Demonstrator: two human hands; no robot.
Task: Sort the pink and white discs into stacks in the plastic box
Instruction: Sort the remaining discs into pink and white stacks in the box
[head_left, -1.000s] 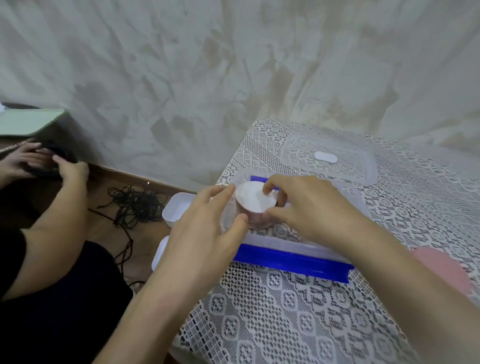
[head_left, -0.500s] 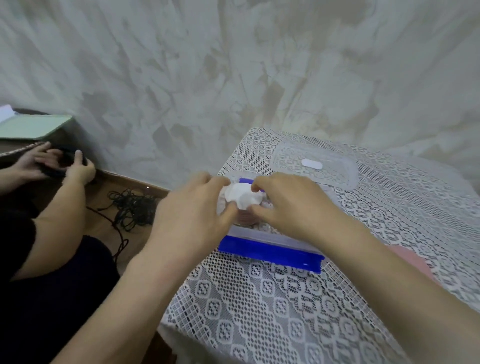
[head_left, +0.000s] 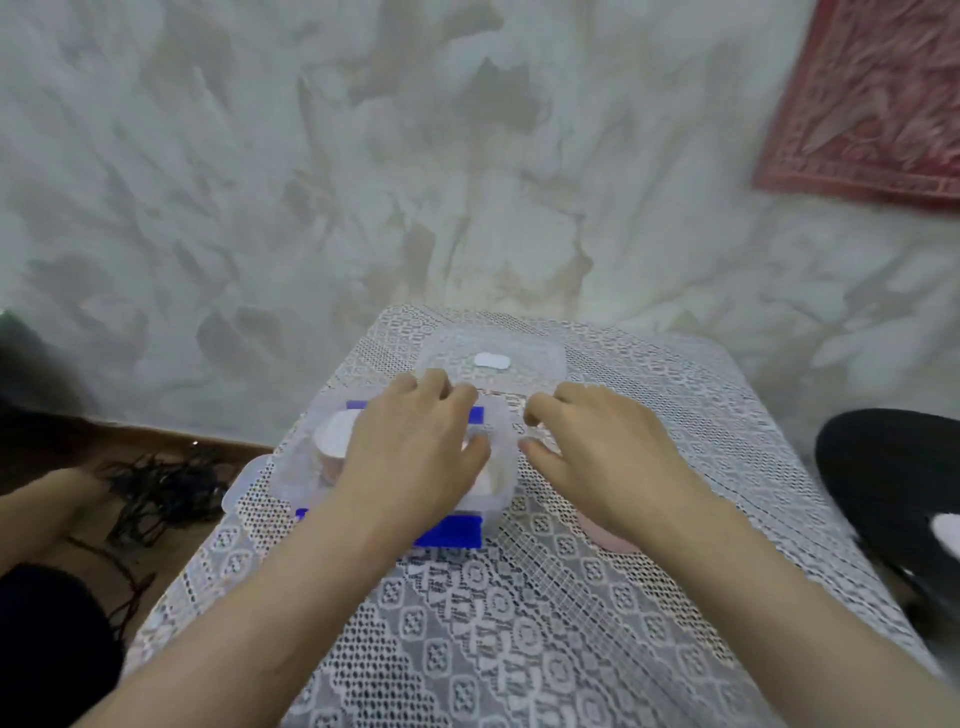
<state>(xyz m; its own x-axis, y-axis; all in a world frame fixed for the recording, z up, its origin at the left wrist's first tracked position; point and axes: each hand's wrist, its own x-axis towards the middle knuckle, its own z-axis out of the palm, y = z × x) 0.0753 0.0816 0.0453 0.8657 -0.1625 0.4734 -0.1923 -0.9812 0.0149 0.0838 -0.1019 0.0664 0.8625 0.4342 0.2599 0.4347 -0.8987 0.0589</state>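
Head view: your left hand covers the plastic box at frame centre; its grip cannot be determined. A white stack stands inside, left. Your right hand, loosely curled and empty, sits just right, over a pink disc.

The plastic box is clear, smooth and faintly glossy, with opaque blue clips. The lace cloth is matt, openwork and textured. The wall looks like rough, mottled plaster.

No readable text, labels, brands, numbers or signs anywhere.
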